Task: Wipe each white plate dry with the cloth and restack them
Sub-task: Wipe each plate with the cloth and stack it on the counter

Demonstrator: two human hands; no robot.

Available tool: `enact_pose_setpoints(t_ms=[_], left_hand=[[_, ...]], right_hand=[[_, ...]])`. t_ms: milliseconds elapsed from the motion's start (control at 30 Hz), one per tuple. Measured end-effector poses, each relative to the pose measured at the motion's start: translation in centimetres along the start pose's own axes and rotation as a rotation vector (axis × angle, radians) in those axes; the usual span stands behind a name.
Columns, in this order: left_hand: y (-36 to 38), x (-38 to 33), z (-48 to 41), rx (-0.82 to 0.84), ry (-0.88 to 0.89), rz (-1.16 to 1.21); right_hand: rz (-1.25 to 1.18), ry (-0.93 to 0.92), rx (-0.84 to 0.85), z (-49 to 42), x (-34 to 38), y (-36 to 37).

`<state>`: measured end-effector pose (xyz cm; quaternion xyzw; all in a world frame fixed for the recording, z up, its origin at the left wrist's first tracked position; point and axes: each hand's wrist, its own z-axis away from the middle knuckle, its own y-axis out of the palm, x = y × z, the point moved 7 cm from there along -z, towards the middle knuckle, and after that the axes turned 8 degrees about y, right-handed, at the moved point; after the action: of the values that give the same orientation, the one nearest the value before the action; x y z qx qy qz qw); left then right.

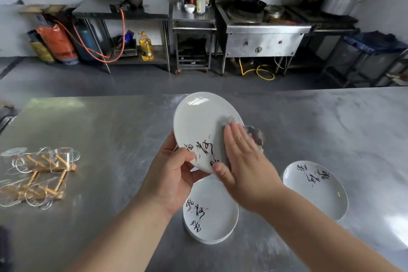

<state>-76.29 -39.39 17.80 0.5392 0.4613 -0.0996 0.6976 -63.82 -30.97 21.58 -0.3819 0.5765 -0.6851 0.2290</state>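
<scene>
While plates [213, 216] rest on steel table [106, 130], stoves [249, 17] stand behind.

Soft, even light fills the frame, moderately bright with a cool grey cast. The steel table [110, 130] mirrors pale patches at its upper left and across the right side of the frame, where the sheen washes out detail. A small white highlight sits near the top of the raised plate [198, 121]. Shadows are faint and diffuse, gathering under the stack of plates [220, 216] at lower centre. Motion blur smears the right hand [240, 161] and the cloth [256, 137]. The glass cups [44, 172] at the left edge look soft and streaked. Wide-angle distortion bows the table's far edge and tilts the far worktops [123, 9] toward the corners. The lower left corner darkens.
</scene>
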Motion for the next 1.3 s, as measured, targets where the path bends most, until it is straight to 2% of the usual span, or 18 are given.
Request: enact_pose_setpoints(t_ms=[33,100,267,333,467,600,700,800,900,967,1067,1133,1233,1300], left_hand=[[0.1,0.0,0.0,-0.01,0.004,-0.018],[0.2,0.3,-0.2,-0.044,0.0,-0.032],[0.2,0.9,-0.4,-0.062,-0.032,-0.019],[0.0,0.7,-0.3,-0.042,-0.054,-0.006],[-0.3,0.5,-0.4,-0.026,-0.065,-0.059],[0.2,0.6,-0.1,0.016,-0.071,-0.097],[0.1,-0.3,0.3,0.115,-0.096,-0.131],[-0.4,-0.7,0.9,0.18,-0.141,-0.185],[-0.8,-0.4,1.8,0.176,-0.164,-0.169],[-0.7,-0.2,2.0,0.192,-0.173,-0.17],[-0.6,-0.1,1.7,0.179,-0.162,-0.214],[-1.2,-0.6,1.5,0.136,-0.134,-0.158],[-1.8,-1.3,1.9,0.167,-0.146,-0.048],[-1.7,-1.1,2.5,0.167,-0.176,0.014]], right_hand=[[-0.013,0.049,0.013,-0.2,-0.7,-0.1],[-0.052,0.033,0.004,0.1,-0.2,0.3],[-0.236,-0.288,-0.019,2.9,3.2,2.0],[-0.215,-0.301,-0.002,2.2,1.9,1.4],[-0.151,-0.194,-0.025,1.4,-0.9,0.4],[-0.229,-0.399,-0.034,2.8,2.5,1.3],[-0.114,-0.488,-0.053,1.8,3.0,0.3],[-0.005,-0.438,-0.116,-0.3,1.6,-1.5],[-0.02,-0.279,-0.141,-1.5,0.2,-1.6],[-0.083,-0.241,-0.134,-1.3,1.1,-0.9],[-0.224,-0.38,-0.121,0.2,4.7,-0.4],[-0.234,-0.507,-0.096,1.2,6.6,-0.5],[-0.127,-0.604,-0.038,2.3,7.1,-0.6],[-0.031,-0.58,0.001,2.3,6.6,-0.7]])
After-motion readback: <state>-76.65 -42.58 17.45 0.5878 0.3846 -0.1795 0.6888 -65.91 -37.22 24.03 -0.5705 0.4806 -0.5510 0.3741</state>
